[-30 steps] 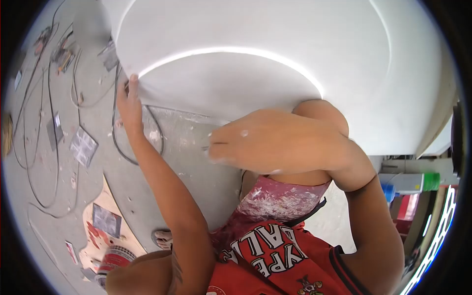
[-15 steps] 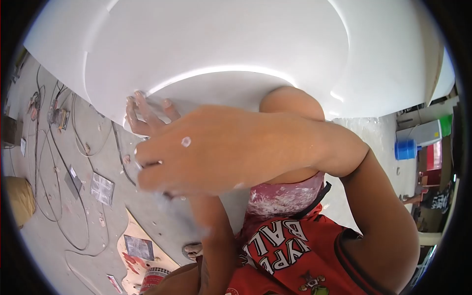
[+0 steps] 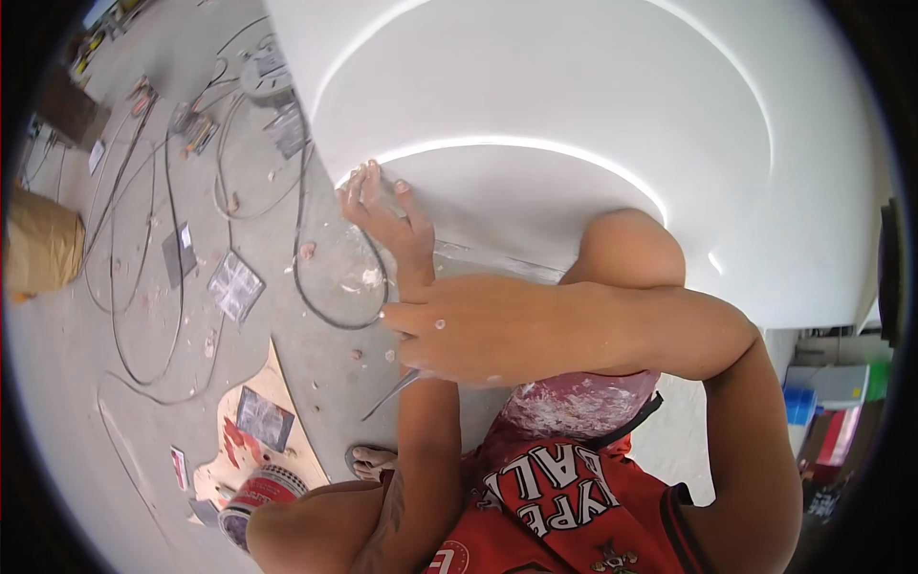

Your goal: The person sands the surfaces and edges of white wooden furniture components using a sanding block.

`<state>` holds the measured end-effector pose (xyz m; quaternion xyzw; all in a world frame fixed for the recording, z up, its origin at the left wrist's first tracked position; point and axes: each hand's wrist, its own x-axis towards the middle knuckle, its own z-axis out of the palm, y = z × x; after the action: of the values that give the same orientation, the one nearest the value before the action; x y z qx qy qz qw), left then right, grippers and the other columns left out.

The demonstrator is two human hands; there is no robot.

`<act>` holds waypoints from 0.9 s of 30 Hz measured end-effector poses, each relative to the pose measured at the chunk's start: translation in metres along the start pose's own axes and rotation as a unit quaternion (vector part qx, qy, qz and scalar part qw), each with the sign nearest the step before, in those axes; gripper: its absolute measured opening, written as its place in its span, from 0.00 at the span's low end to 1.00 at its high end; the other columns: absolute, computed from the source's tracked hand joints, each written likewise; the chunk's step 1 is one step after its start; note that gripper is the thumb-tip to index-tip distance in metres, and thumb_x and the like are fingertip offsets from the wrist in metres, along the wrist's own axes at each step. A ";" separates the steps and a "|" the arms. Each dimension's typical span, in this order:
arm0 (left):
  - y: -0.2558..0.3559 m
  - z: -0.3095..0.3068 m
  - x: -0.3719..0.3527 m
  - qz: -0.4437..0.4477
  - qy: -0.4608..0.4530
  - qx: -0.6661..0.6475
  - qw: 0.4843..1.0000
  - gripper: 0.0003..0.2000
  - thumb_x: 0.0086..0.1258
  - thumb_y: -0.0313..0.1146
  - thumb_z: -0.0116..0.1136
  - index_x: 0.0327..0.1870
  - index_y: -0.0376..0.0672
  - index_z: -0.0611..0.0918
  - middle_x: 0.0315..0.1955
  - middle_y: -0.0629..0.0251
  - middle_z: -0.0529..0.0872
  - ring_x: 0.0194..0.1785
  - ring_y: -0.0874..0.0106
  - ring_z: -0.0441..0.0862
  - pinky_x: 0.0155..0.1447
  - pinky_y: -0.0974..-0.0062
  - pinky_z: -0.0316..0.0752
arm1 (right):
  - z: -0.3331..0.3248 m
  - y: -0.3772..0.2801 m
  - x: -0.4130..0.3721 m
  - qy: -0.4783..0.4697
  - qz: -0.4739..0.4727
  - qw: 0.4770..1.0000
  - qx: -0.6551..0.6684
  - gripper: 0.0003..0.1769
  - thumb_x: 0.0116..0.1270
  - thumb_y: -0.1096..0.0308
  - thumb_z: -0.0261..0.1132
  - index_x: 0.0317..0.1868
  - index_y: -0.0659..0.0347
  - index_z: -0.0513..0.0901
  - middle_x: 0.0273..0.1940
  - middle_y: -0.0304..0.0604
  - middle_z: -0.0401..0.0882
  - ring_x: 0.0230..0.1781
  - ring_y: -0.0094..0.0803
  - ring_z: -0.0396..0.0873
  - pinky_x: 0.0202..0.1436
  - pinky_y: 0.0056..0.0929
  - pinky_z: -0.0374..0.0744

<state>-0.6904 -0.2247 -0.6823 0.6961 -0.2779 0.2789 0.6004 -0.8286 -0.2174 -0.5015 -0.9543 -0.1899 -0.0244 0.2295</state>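
A large white curved panel [image 3: 535, 86] with a raised oval ridge fills the upper part of the view. My left hand [image 3: 382, 206] is raised to its lower left edge, fingers apart and fingertips at the surface. My right hand [image 3: 497, 325] crosses in front of my left forearm, its fingers curled closed, with white specks on the skin. From under those fingers sticks a thin grey blade [image 3: 390, 394], seen nearly edge-on; the rest of it is hidden by the hand. My bent knee [image 3: 631, 249] is close against the panel's lower side.
Cables [image 3: 115, 316] loop over the grey floor at left, among flat sheets [image 3: 236, 285] and a grey machine [image 3: 268, 72]. A wooden board [image 3: 287, 373] with red smears lies lower left, beside a red-labelled can [image 3: 263, 497]. A brown bag [image 3: 43, 239] stands far left.
The view has swung left, so the panel sits further right and more floor shows. My right hand has shifted lower relative to my left, and the grey blade shows more sharply.
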 end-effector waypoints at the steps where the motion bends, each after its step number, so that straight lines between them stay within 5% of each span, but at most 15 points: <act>1: -0.005 -0.001 -0.003 -0.005 0.007 0.009 1.000 0.21 0.80 0.33 0.52 0.70 0.36 0.76 0.67 0.49 0.71 0.74 0.53 0.65 0.81 0.43 0.53 | 0.006 0.007 -0.015 0.053 -0.026 0.996 0.062 0.11 0.70 0.66 0.64 0.49 0.60 0.85 0.56 0.48 0.78 0.57 0.42 0.79 0.57 0.40 0.80; 3: -0.009 -0.004 -0.007 -0.078 -0.005 -0.018 0.997 0.24 0.79 0.34 0.54 0.74 0.36 0.72 0.70 0.47 0.69 0.76 0.51 0.62 0.81 0.45 0.52 | -0.013 0.006 -0.021 0.094 -0.059 0.985 0.130 0.15 0.69 0.70 0.62 0.55 0.61 0.81 0.65 0.52 0.76 0.65 0.46 0.77 0.61 0.43 0.79; 5: -0.015 -0.009 -0.009 -0.138 0.002 -0.027 0.990 0.25 0.79 0.35 0.54 0.74 0.36 0.71 0.70 0.46 0.69 0.76 0.50 0.62 0.81 0.46 0.52 | -0.054 0.002 -0.008 -0.064 0.034 0.986 0.149 0.21 0.77 0.67 0.58 0.68 0.57 0.81 0.64 0.47 0.81 0.60 0.46 0.79 0.60 0.44 0.79; 10: -0.036 -0.015 -0.017 -0.251 0.007 -0.051 0.967 0.27 0.78 0.37 0.58 0.75 0.36 0.70 0.71 0.44 0.69 0.76 0.47 0.63 0.80 0.49 0.55 | -0.060 0.018 0.002 -0.107 0.051 0.993 0.029 0.24 0.64 0.74 0.62 0.62 0.59 0.80 0.59 0.51 0.82 0.60 0.49 0.81 0.60 0.45 0.79; 15: 0.002 -0.014 0.006 -0.054 0.002 -0.005 0.999 0.26 0.73 0.38 0.64 0.70 0.40 0.75 0.64 0.49 0.74 0.72 0.48 0.67 0.75 0.48 0.61 | -0.079 0.002 0.028 -0.197 0.132 0.971 -0.043 0.24 0.62 0.77 0.62 0.60 0.60 0.81 0.52 0.53 0.84 0.58 0.52 0.80 0.59 0.45 0.78; 20: 0.031 -0.002 0.021 -0.065 0.043 -0.084 0.993 0.19 0.72 0.37 0.65 0.62 0.43 0.81 0.58 0.53 0.77 0.68 0.51 0.71 0.73 0.48 0.63 | -0.092 0.008 0.030 -0.070 0.186 0.980 -0.017 0.22 0.61 0.78 0.60 0.57 0.65 0.83 0.49 0.55 0.83 0.54 0.54 0.80 0.61 0.47 0.77; 27: 0.016 -0.010 0.025 -0.074 0.041 -0.057 0.995 0.16 0.71 0.38 0.67 0.57 0.44 0.83 0.55 0.55 0.79 0.63 0.54 0.72 0.68 0.53 0.66 | -0.087 0.010 0.030 -0.115 0.201 0.973 -0.019 0.23 0.63 0.79 0.59 0.59 0.67 0.82 0.51 0.57 0.82 0.55 0.56 0.79 0.62 0.46 0.77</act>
<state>-0.6858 -0.2184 -0.6520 0.6677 -0.2167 0.2458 0.6684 -0.7932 -0.2538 -0.4236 -0.9736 -0.0186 0.1285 0.1879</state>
